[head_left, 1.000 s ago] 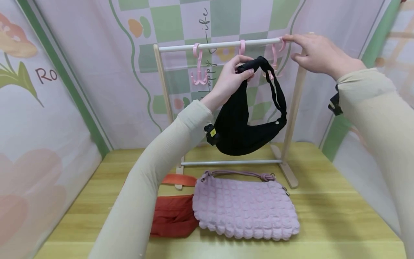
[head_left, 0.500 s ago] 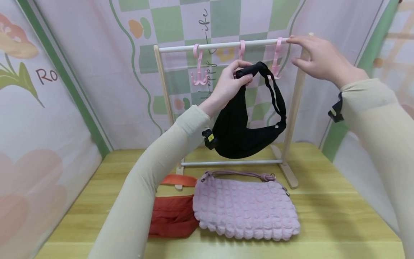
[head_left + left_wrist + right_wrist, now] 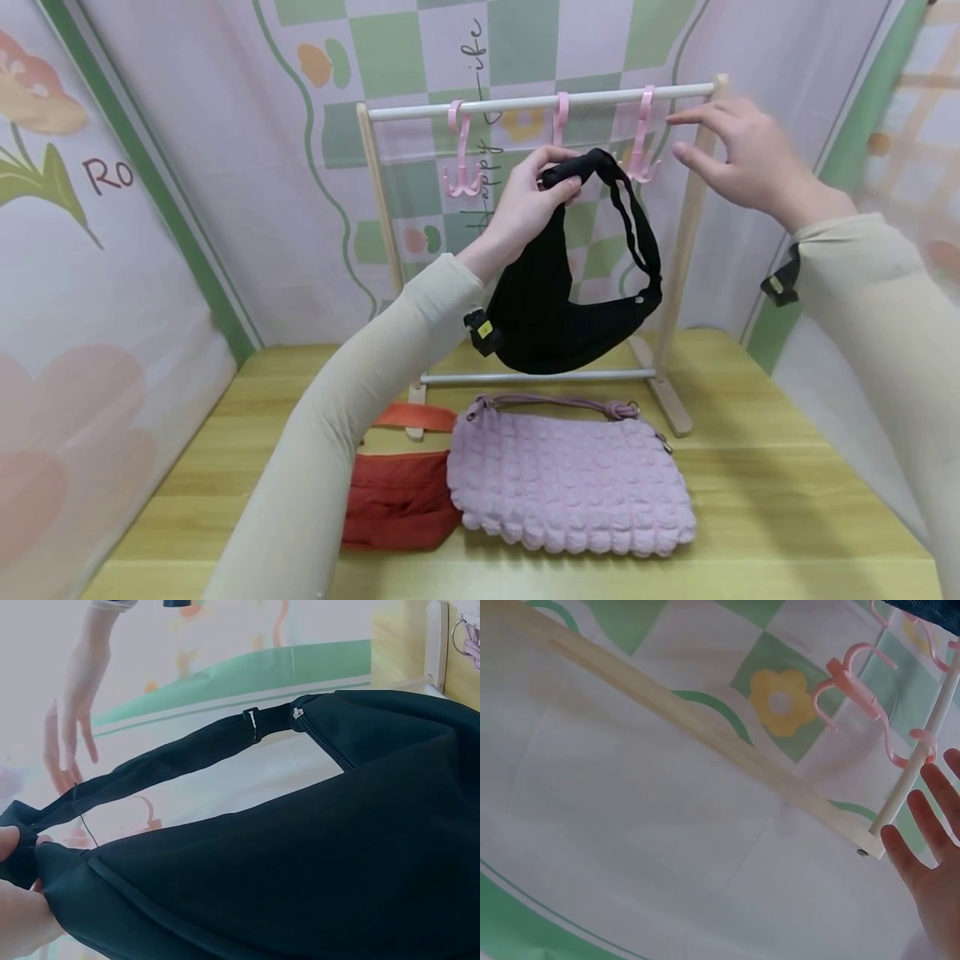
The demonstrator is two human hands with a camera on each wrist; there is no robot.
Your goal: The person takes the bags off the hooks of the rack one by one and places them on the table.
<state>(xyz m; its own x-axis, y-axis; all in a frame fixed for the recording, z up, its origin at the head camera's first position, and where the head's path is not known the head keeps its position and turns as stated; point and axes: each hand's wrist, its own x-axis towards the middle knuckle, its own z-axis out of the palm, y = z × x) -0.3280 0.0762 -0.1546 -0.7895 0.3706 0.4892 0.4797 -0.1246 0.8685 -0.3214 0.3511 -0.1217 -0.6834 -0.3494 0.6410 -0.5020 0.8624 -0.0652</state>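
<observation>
A black shoulder bag (image 3: pixel 547 325) hangs in the air in front of the rack, its strap looping to the right. My left hand (image 3: pixel 528 196) pinches the top of that strap between thumb and fingers. In the left wrist view the bag's zipper (image 3: pixel 326 739) and strap buckle (image 3: pixel 253 724) show. My right hand (image 3: pixel 750 158), fingers spread and holding nothing, is beside the rack's right end. The nearest thing to it is a pink hook (image 3: pixel 642 142) on the white rail (image 3: pixel 510 104), apart from the fingertips.
Two more pink hooks, a left one (image 3: pixel 462 158) and a middle one (image 3: pixel 561 112), hang on the rail. A wooden post (image 3: pixel 684 242) supports its right end. On the table (image 3: pixel 780 500) lie a lilac bubble-textured bag (image 3: pixel 570 483) and a red bag (image 3: pixel 401 500), partly behind my left arm.
My right hand has come off the rail and lowered to the right. The right pink hook, swung and blurred before, now hangs straight. My left hand and the black bag have sunk slightly.
</observation>
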